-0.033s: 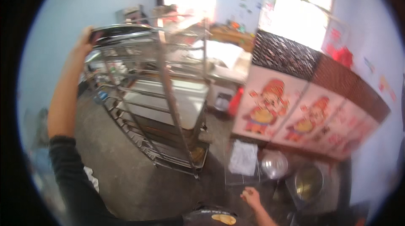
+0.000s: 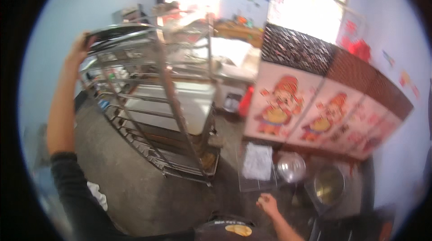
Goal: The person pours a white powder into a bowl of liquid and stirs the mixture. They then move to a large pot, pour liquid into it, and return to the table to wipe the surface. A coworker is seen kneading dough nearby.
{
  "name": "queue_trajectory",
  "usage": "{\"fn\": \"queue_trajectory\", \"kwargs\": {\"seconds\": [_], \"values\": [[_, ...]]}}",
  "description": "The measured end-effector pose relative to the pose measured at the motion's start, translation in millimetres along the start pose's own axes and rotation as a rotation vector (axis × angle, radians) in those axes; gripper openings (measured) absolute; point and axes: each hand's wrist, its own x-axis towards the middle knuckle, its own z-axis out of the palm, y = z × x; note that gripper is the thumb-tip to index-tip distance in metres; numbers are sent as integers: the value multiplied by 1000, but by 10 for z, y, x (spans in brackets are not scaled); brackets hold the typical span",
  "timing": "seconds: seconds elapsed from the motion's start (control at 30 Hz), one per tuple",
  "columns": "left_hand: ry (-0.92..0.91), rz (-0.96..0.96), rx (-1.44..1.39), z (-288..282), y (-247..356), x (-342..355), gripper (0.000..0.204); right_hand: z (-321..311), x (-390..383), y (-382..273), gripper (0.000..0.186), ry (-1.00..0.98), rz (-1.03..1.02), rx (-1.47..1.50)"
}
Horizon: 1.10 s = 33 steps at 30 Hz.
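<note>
At the upper left my left hand [image 2: 81, 46] reaches up with the arm stretched out, closed round the end of a dark baking tray [image 2: 119, 31]. This tray lies level at the top of a tall metal tray rack [image 2: 167, 92]. Lower in the rack, pale sheet trays [image 2: 191, 110] rest on the rails. My right hand [image 2: 268, 204] hangs low in front of me, its fingers curled, with no object showing in it. Nearest to it is a white sheet of cloth or paper [image 2: 257, 162] on a low wire stand.
A pink cabinet [image 2: 281, 101] with cartoon figures stands at the right. Before it are a round shiny metal bowl [image 2: 291, 167] and a large pot [image 2: 328, 189] with yellowish contents. A worktable [image 2: 236, 72] stands behind the rack. White cloth [image 2: 97, 196] lies at the lower left.
The rack, cabinet and other fixed things sit slightly further left in the picture. My left hand still grips the tray. My right hand is slightly higher in view, its fingers still curled.
</note>
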Motion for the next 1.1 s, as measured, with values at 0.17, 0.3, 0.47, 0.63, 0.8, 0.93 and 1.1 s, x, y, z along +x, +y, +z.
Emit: {"fn": "queue_trajectory", "kwargs": {"seconds": [0.17, 0.3, 0.47, 0.63, 0.8, 0.93, 1.1], "values": [[-64, 557, 1635, -570, -108, -43, 33, 107, -225, -91, 43, 81, 134, -38], [184, 581, 1498, -993, -307, -251, 32, 112, -335, -15, 43, 78, 225, -122], [478, 796, 1153, -956, -874, -1121, 31, 24, -369, 220, 43, 53, 265, -302], [396, 785, 869, 339, -2028, -2476, 31, -337, -219, 430, 41, 107, 215, -317], [349, 339, 452, 1777, -3093, -3621, 41, -1000, 194, 823, 37, 162, 185, -336], [312, 262, 801, 2316, -3710, -4367, 48, -1713, 801, 1277, 33, 208, 163, -321], [89, -56, 1292, 2461, -4573, -5667, 59, -2649, 1850, 1772, 27, 204, 328, -247]]}}
